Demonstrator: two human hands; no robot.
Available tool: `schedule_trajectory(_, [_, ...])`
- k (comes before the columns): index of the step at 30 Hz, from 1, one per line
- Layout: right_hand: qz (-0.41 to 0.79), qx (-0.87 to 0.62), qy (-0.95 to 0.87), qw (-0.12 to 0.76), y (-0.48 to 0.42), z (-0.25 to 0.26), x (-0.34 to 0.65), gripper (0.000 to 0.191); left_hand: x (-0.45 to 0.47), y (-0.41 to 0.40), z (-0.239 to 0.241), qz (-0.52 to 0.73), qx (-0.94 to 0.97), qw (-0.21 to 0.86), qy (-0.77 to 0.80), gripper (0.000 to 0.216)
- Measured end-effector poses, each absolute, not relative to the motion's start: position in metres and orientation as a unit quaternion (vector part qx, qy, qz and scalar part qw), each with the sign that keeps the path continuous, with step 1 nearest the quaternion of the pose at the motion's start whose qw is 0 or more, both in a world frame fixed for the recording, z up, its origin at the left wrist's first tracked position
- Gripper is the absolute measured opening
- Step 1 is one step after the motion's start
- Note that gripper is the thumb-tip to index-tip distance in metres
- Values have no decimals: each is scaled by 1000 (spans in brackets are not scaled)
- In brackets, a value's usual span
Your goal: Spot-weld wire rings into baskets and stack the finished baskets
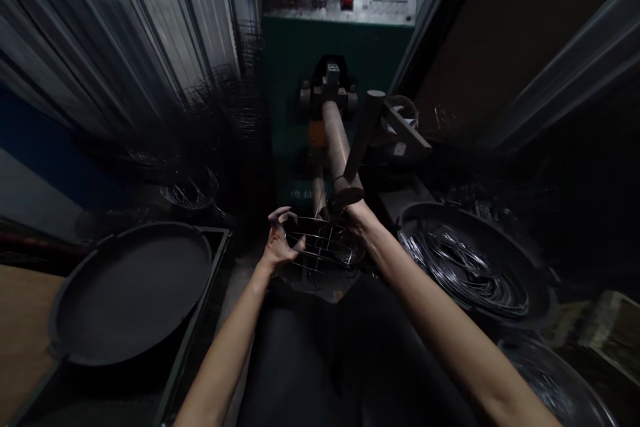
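Two bare forearms reach forward; the left hand (279, 243) and right hand (361, 223) each grip one end of a small black wire-grid basket (323, 245), held under the brown cylindrical machine arm (340, 147). Apparently positioning; steady alignment needed next

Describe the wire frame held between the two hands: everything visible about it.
The wire frame is a small, shallow basket-like grid of thin, dark, shiny metal wires, with long curved wires crossed by shorter ones. It lies roughly level, just below the tip of the machine's long horizontal arm and above the person's lap. The left hand grips its left end with curled fingers; the right hand holds its right end. Fine detail is lost in the dim light.
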State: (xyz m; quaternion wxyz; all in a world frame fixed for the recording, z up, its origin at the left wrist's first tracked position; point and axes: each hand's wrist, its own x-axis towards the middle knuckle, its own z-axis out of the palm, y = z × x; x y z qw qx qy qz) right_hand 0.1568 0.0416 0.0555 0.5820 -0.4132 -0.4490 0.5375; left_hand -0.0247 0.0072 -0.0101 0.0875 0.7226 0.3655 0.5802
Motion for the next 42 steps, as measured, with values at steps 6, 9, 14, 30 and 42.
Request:
schedule_trajectory(6, [546,-432,-435,571,34,60,153,30,-26,11,-13,579,720,119,364,50])
schedule_trajectory(9, [548,-443,-419,573,28,66,151,23,-27,14,-17,573,725,131,359,46])
schedule_trajectory(14, [562,-497,-384,538,39,82,163,17,-26,17,-18,565,746,129,329,48])
schedule_trajectory(30, [359,-543,-556,516,-93,23,181,25,-71,-72,7,443,723,276,453,51])
schedule_trajectory(42, [-39,-541,-780,313,-187,47,226,29,38,-104,19,441,757,282,390,30])
